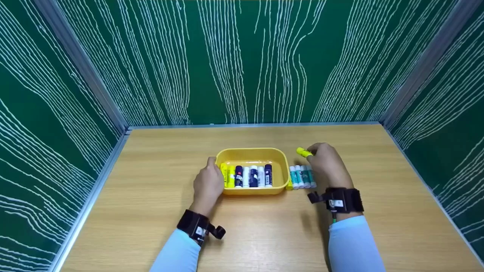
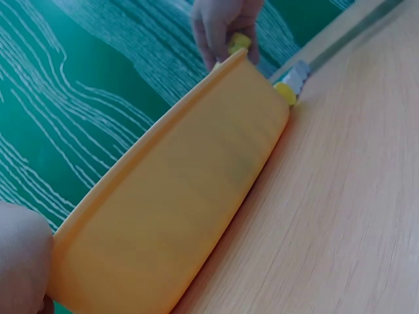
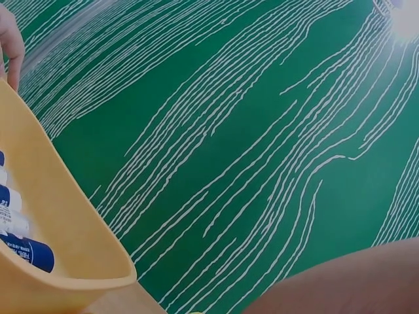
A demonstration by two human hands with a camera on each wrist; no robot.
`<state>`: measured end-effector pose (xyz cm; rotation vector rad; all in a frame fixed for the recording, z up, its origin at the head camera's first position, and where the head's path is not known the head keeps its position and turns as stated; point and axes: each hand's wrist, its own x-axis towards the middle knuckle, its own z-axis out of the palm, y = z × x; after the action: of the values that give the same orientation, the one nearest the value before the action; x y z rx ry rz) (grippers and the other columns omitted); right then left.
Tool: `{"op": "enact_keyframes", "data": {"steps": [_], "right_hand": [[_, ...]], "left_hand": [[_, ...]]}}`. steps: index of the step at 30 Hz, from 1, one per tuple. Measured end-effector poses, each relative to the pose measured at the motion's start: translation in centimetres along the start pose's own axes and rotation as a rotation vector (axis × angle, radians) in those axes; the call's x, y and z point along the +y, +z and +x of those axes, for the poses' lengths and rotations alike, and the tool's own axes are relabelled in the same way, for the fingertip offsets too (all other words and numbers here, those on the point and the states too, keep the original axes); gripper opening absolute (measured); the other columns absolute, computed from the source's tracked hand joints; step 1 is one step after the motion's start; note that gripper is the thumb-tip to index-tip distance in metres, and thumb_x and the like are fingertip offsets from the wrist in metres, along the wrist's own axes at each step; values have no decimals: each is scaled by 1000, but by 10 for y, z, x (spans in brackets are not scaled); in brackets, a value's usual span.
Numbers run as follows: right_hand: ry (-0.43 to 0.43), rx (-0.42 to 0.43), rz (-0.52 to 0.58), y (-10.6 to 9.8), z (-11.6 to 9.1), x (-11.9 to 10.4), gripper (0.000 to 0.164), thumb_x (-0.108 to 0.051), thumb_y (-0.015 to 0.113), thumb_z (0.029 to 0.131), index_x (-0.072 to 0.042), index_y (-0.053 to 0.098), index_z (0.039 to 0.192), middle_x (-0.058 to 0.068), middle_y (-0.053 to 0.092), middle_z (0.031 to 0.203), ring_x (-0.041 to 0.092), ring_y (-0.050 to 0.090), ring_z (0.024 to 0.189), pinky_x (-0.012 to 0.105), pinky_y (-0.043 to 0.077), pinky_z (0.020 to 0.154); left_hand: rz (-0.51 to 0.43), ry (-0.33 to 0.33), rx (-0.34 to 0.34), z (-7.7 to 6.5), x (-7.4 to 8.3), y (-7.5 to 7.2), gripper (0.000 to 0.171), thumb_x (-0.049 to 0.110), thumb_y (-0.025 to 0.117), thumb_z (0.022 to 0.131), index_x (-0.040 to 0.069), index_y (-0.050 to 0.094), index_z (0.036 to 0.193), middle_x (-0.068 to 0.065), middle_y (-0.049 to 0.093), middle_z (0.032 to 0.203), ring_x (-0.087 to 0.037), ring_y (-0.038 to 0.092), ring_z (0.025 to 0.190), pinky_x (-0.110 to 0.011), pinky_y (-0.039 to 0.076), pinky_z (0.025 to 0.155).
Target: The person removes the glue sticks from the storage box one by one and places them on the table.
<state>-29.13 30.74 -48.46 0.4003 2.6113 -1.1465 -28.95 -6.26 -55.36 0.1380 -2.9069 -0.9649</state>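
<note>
A yellow plastic bin (image 1: 255,192) stands on the table with a row of glue sticks lying in it. Yellow glue sticks (image 1: 231,176) are at its left end, and dark blue and white glue sticks (image 1: 253,176) follow to the right. My left hand (image 1: 208,182) grips the bin's left end at the rim. To the right of the bin, my right hand (image 1: 328,162) pinches a yellow glue stick (image 1: 304,152) above the table. Below that hand lie several teal-and-white glue sticks (image 1: 301,176), partly hidden by it. Another yellow glue stick (image 1: 289,185) lies against the bin's right end.
The wooden table (image 1: 261,234) is enclosed by green panels (image 1: 261,75) with white wavy lines at the back and sides. Metal frame posts (image 1: 81,68) stand at the corners. Each wrist carries a black strap (image 1: 344,200).
</note>
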Motion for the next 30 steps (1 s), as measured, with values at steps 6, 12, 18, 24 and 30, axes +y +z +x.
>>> {"op": "enact_keyframes", "data": {"steps": [6,12,18,24,30], "right_hand": [[27,6,6,-1,-2,6,45,-9,51,115,1,58,159,26,59,157,44,60,140,64,51,123],[61,47,29,-2,-4,14,46,-22,60,117,0,57,158,24,62,150,42,63,132,63,57,116],[147,52,50,-1,-3,28,57,-26,62,116,-6,46,167,23,60,154,41,62,129,60,63,104],[152,25,-66,-6,4,42,55,3,51,104,5,51,159,32,59,154,44,60,126,59,60,99],[98,-32,-192,-13,12,49,46,-3,68,102,15,66,144,33,70,136,42,64,111,60,58,102]], "left_hand": [[-6,9,1,1,0,0,45,26,40,123,10,53,164,-7,67,75,-24,62,63,-35,43,56],[-8,6,-3,0,0,0,46,25,41,123,10,52,164,-6,66,74,-23,61,62,-34,43,55],[-1,7,-1,0,0,0,45,25,41,123,10,53,164,-11,73,80,-24,65,64,-35,45,56],[14,10,12,0,0,1,44,25,41,123,11,55,162,-20,81,97,-28,71,75,-41,52,63],[10,-8,2,1,1,0,45,26,40,123,12,54,164,-15,77,89,-27,69,72,-39,50,61]]}}
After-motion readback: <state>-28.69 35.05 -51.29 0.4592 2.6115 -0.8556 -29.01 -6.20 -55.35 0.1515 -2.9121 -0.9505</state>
